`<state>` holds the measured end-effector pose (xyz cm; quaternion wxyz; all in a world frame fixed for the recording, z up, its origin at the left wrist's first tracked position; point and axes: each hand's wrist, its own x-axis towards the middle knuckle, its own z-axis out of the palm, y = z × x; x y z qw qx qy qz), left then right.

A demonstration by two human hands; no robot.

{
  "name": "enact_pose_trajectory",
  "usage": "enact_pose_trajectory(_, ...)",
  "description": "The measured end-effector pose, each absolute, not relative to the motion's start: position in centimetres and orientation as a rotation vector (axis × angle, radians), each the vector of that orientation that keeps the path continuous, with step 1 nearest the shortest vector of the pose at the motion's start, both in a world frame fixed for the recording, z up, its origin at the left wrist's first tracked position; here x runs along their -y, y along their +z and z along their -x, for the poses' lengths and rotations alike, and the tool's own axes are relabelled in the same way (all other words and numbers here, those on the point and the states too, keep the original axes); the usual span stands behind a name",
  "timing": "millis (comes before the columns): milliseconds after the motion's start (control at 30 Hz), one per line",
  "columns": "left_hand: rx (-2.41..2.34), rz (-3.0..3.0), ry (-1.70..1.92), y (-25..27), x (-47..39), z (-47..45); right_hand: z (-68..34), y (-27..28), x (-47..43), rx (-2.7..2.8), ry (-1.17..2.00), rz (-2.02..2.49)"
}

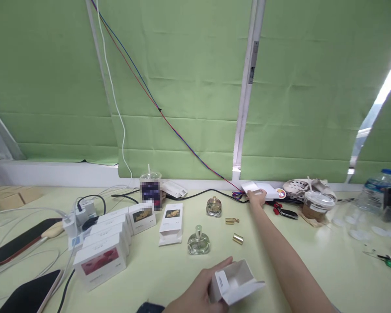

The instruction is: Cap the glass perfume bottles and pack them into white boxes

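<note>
My left hand [200,289] is wrapped round an open white cardboard box [233,284], tilted with its flap out and its inside showing. Far back, my right hand [257,198] has its fingers on a white cardboard piece [250,187], beside a flat white box [270,190]. Between the hands stand a clear perfume bottle [198,244] with a pale green top and a rounder perfume bottle [213,207] with a gold neck. A small gold-coloured piece [230,221] and a gold cap [237,238] lie right of them.
Several white printed boxes [101,261] stand in a row at left, near another white box [171,221]. Phones [32,291], chargers and cables lie further left. A drink cup [150,191] stands at the back. Car key [288,213], food tub [317,206] and water bottle [374,191] are at right.
</note>
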<state>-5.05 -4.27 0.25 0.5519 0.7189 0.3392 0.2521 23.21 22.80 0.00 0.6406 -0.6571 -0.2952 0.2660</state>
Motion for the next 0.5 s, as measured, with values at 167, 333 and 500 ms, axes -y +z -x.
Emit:
enact_pose_trajectory(167,-0.835,-1.708,0.689,-0.7,3.9,5.0,-24.2,0.6,-20.3,0.554,0.614,1.489)
enact_pose_trajectory(333,-0.647,-1.633,0.685,0.0,3.5,4.4,-26.0,1.6,-17.0,0.603,0.653,1.381)
enact_pose_trajectory(500,-0.533,-1.546,0.633,1.8,4.1,3.9,-27.7,2.5,-13.5,0.677,0.732,1.272)
